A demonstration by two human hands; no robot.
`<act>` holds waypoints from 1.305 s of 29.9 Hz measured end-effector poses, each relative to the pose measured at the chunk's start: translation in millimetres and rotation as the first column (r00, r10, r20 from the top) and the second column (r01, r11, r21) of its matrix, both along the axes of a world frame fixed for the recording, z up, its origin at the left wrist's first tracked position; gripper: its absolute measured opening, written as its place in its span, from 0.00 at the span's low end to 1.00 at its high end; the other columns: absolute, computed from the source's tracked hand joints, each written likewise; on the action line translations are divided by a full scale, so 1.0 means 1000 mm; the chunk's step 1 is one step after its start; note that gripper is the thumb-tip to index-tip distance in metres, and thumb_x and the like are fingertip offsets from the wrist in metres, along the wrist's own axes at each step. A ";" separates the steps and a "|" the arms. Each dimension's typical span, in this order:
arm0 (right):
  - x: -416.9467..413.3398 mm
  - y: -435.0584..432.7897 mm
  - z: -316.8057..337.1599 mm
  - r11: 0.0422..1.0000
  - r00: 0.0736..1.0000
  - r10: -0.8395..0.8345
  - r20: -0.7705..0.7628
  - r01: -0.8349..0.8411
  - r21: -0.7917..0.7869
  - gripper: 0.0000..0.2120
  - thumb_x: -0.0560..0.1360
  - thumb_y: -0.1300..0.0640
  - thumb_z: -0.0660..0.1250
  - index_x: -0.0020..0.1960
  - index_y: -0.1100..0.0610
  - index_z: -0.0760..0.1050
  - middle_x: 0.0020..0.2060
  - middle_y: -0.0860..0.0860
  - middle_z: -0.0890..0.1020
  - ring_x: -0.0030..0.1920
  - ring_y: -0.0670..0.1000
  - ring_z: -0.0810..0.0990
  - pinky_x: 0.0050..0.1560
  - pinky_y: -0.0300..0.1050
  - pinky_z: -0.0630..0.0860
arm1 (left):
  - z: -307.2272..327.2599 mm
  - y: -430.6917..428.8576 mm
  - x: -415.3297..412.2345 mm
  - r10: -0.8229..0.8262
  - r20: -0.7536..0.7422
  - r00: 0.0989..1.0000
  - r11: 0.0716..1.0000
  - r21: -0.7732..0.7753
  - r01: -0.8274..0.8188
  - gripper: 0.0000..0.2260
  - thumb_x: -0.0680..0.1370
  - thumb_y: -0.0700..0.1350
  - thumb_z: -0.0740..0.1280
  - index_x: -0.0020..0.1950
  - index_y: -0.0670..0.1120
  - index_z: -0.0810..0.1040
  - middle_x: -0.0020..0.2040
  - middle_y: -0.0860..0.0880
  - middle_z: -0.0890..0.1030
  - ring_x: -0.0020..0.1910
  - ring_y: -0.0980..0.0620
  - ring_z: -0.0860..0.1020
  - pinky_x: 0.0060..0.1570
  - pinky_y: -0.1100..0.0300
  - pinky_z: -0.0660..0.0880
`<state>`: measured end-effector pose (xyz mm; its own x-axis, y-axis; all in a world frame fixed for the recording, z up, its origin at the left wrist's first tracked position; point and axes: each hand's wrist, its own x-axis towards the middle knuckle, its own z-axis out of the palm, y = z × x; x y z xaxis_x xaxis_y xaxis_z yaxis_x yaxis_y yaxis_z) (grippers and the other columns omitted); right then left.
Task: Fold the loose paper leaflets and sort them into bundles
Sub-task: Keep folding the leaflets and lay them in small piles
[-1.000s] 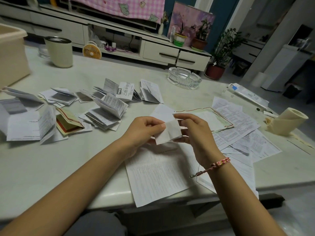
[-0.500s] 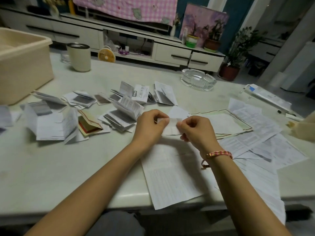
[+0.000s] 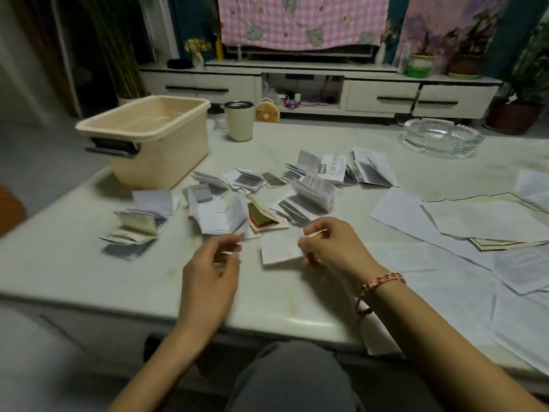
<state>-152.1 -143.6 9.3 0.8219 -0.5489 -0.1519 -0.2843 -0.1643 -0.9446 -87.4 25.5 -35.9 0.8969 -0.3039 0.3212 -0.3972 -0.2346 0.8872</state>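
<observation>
The folded leaflet [image 3: 277,249] hangs closest to us, low over the tabletop [image 3: 74,257] between our two hands. To finish this fold well, we judge we should bring its edges flush, run a fingertip firmly along the crease, then lay it on the bundle it matches.

Our right hand [image 3: 329,249], a braided bracelet [image 3: 383,281] at the wrist, pinches the leaflet's right edge between thumb and forefinger. Our left hand [image 3: 212,263] hovers just beside it with its fingers loosely curled and thumb and forefinger close together. Blur hides whether they pinch anything, so we cannot tell.

Beyond lie the folded bundles [image 3: 309,197] in loose heaps, with unfolded sheets [image 3: 490,218] spread to the right. Farther back stand a beige tub [image 3: 154,150], a cup [image 3: 239,121] and a glass ashtray [image 3: 442,139].
</observation>
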 end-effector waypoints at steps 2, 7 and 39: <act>0.006 0.008 -0.004 0.998 0.997 0.040 -0.061 -0.036 0.053 0.08 0.73 0.68 0.64 0.48 0.58 0.69 0.30 0.57 0.78 0.25 0.51 0.76 0.26 0.41 0.72 | -0.004 0.015 0.003 0.017 0.088 0.996 0.997 0.067 -0.023 0.11 0.76 0.35 0.65 0.49 0.52 0.77 0.47 0.57 0.79 0.45 0.65 0.76 0.42 0.78 0.69; 0.014 0.022 -0.008 0.985 0.994 0.072 -0.087 -0.085 -0.153 0.09 0.73 0.60 0.68 0.51 0.57 0.71 0.34 0.52 0.79 0.27 0.47 0.77 0.29 0.38 0.74 | -0.008 0.033 0.002 -0.054 0.275 0.960 0.982 0.188 0.001 0.09 0.76 0.42 0.62 0.52 0.53 0.76 0.50 0.58 0.77 0.51 0.59 0.74 0.51 0.73 0.68; -0.190 -0.138 -0.002 0.632 0.889 -0.437 -0.140 0.192 -0.751 0.17 0.78 0.55 0.61 0.65 0.58 0.69 0.60 0.56 0.75 0.60 0.54 0.74 0.58 0.46 0.68 | 0.049 -0.211 -0.106 -0.712 0.004 0.702 0.602 0.518 0.608 0.15 0.79 0.41 0.59 0.65 0.43 0.72 0.65 0.46 0.74 0.65 0.49 0.70 0.59 0.64 0.64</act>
